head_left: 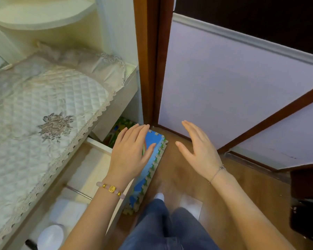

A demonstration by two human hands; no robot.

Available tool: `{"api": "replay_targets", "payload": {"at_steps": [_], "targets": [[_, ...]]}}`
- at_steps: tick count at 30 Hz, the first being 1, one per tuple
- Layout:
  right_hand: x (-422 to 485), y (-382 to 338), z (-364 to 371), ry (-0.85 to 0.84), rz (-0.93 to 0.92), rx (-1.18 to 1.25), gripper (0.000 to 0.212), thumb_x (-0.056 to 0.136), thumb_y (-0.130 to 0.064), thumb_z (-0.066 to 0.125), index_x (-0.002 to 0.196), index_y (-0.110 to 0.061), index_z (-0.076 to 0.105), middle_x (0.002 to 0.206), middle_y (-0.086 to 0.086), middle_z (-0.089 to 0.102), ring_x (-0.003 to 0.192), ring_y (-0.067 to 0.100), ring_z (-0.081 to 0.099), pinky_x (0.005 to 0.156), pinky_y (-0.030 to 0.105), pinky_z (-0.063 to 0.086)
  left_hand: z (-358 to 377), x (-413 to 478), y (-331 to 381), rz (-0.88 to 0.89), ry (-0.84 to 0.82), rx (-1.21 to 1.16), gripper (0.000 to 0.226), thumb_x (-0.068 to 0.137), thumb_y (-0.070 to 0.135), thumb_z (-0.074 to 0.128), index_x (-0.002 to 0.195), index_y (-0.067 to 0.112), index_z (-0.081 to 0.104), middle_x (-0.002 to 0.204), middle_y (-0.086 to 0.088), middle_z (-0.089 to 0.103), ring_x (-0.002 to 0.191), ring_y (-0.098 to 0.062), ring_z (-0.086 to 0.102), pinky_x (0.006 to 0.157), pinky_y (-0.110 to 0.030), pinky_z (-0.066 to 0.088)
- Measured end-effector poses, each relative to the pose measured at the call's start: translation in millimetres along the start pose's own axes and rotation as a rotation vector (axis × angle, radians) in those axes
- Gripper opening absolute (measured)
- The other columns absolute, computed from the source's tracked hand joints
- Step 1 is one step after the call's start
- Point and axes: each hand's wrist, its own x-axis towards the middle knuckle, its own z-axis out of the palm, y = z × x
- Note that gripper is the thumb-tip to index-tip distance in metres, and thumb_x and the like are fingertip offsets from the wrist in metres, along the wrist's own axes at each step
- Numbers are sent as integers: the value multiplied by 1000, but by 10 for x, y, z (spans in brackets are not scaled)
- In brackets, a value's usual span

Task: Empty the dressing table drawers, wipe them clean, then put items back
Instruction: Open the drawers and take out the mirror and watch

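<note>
Below the worktop (131, 70), the drawer (90, 166) stood open, a white lid (50, 237) inside. Left hand (132, 152) hovered over the mat (152, 159), right hand (199, 150) over the floor (251, 192); fingers straight, holding nothing. Emptying appeared in hand; next move: reach in, grasp contents.

Arms bare, btw. Pink bead bracelet (111, 189) with a gold charm by the left hand (130, 152), thin silver chain (216, 173) by the right hand (199, 150). Blue jeans (161, 228), white sock (159, 196).
</note>
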Motion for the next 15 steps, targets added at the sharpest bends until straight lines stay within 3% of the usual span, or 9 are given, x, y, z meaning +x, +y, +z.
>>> {"api": "replay_targets", "payload": {"at_steps": [11,15], "targets": [[1025,21,552,-214,-181,82,57,92,-45,45,144,-24,30,149,-5,35,135,5,24,113,31,22,233,315,-590,-239,17,-6,48,91,36,53,131,11,49,128,-6,57,124,-26,48,107,-45,34],[1409,74,777,-308,-265,118,59,91,-48,43,143,-21,33,146,-2,39,134,12,30,109,25,22,341,392,-711,-361,6,34,47,91,37,52,130,10,49,128,-7,57,123,-26,48,107,-44,33]]}}
